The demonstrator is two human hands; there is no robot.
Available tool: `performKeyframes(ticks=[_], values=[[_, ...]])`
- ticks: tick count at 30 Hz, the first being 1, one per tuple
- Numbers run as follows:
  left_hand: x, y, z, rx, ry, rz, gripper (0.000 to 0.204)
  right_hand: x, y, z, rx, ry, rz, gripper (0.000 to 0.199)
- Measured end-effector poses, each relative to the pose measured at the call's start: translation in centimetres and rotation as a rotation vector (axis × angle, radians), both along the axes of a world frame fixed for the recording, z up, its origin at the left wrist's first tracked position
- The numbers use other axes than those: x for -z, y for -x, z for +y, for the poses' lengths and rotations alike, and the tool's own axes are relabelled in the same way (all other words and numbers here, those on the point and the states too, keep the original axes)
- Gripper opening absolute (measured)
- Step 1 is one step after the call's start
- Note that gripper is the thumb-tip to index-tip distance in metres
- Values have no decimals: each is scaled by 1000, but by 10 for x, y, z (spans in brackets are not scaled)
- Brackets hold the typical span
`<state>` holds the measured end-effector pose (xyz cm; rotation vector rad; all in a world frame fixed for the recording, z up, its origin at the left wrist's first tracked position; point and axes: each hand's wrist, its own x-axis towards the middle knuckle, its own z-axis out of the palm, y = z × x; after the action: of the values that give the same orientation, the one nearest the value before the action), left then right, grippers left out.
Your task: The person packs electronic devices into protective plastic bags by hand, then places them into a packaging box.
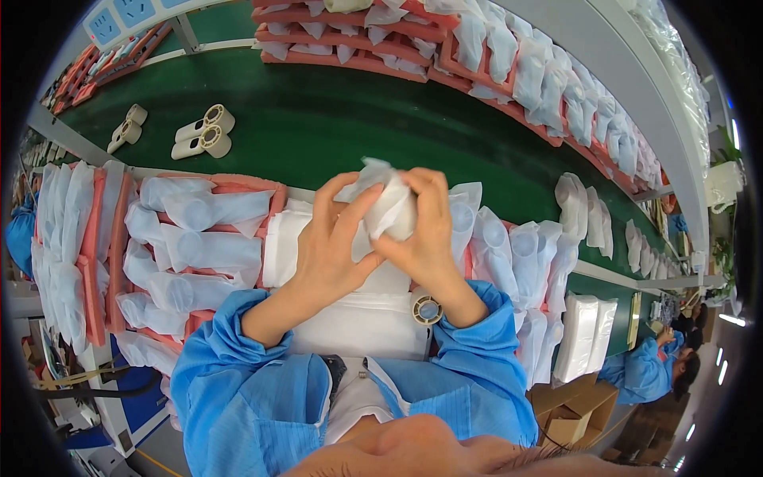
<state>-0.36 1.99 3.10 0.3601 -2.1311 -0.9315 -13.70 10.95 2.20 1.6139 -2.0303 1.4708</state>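
In front of my chest, both hands are curled around a cream round-headed plastic part (404,216) with a thin white bag (377,171) over it. My left hand (338,234) grips from the left, its thumb and fingertips on the bag. My right hand (427,226) closes over the right side, fingers bent at the top and thumb below. The part's lower portion is hidden behind my hands. Beneath them lies a stack of flat white bags (350,326). Beside my right forearm shows the ringed end of another cream part (427,308).
Pink foam trays (274,195) with bagged parts stand left and right of the bags. More stacked trays (350,60) line the far side of the green belt (318,119). Unwrapped cream parts (203,131) lie on it at left. Another person (648,370) works at far right.
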Motion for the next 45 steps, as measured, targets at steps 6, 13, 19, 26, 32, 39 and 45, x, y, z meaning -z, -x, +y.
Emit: performKeyframes(ticks=[6,13,19,26,32,39,45], values=[[-1,-14,-23,169,-179,165,71,-21,3,7,-507,-88,-467,81],[7,-17,-40,574,-484,409,58,5,20,9,-660,-324,-207,59],[10,-7,-21,36,-475,378,50,-4,6,3,36,-300,201,39],[11,-13,-24,-18,62,381,24,-8,-2,5,1,-298,219,38],[2,-21,-22,-228,54,244,22,-11,-1,8,-125,-281,-113,32],[-4,-18,-66,-47,-452,112,17,-27,37,30,-500,-591,-923,35],[28,2,-164,-754,90,-464,50,37,159,42,323,-271,-280,32]])
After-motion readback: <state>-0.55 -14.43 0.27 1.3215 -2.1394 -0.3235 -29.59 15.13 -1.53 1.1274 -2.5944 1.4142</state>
